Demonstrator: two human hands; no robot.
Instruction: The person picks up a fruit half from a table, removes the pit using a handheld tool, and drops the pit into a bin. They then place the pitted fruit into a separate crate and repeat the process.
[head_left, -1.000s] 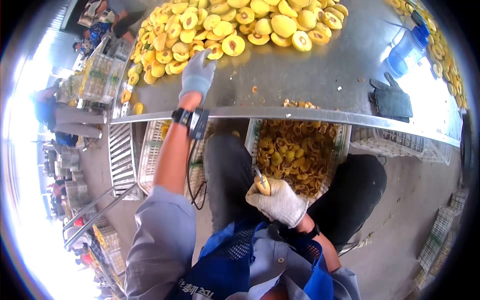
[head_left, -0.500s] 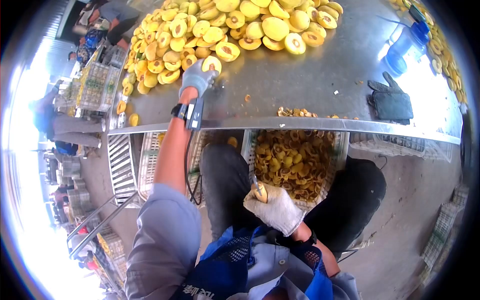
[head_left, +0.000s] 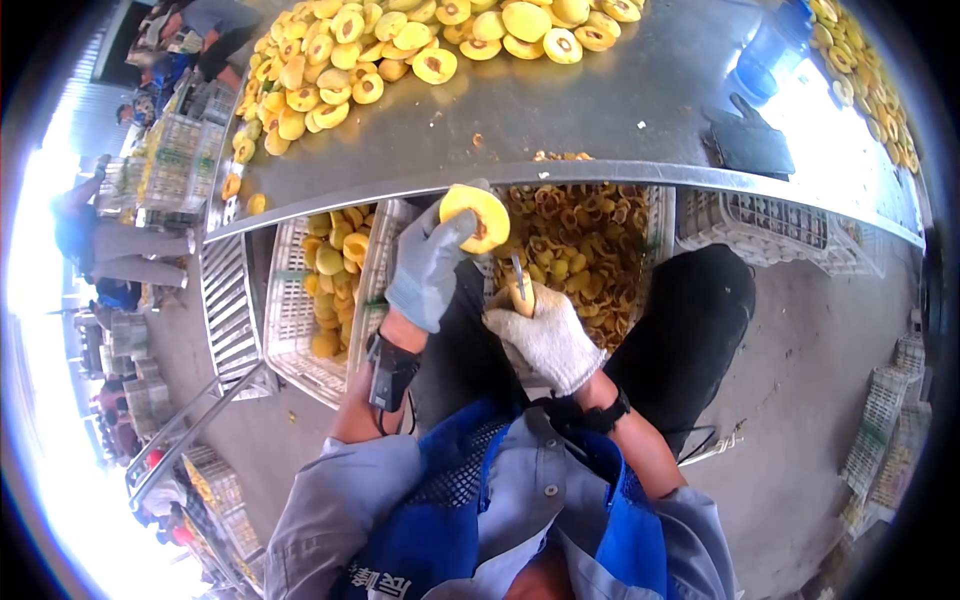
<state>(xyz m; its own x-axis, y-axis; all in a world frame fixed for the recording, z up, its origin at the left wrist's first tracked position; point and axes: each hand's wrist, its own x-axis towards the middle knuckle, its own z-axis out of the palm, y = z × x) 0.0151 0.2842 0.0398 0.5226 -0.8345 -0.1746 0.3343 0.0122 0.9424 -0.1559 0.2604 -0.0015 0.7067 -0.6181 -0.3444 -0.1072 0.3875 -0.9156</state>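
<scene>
My left hand (head_left: 425, 262), in a grey glove, holds a yellow halved fruit (head_left: 474, 218) with its brown centre showing, over the near edge of the metal table (head_left: 560, 110). Just to the right and lower, my right hand (head_left: 548, 338), in a white glove, is closed around a wooden-handled knife (head_left: 521, 290) whose short metal tip points up. The tip is near the fruit, apart from it. Behind my hands a crate (head_left: 655, 225) holds many brown and yellow fruit pieces. A heap of halved yellow fruit (head_left: 340, 60) lies on the table.
A white crate of yellow fruit (head_left: 290, 330) stands left of my legs. On the table's right are a dark glove and a black case (head_left: 750, 148), a blue jug (head_left: 770, 55) and more fruit (head_left: 870, 80). People (head_left: 130, 240) and stacked crates (head_left: 175, 160) are at the left.
My left hand has come back from the fruit heap toward my body with a halved fruit. My right hand still holds the knife. The view has tilted down, showing more of the left crate.
</scene>
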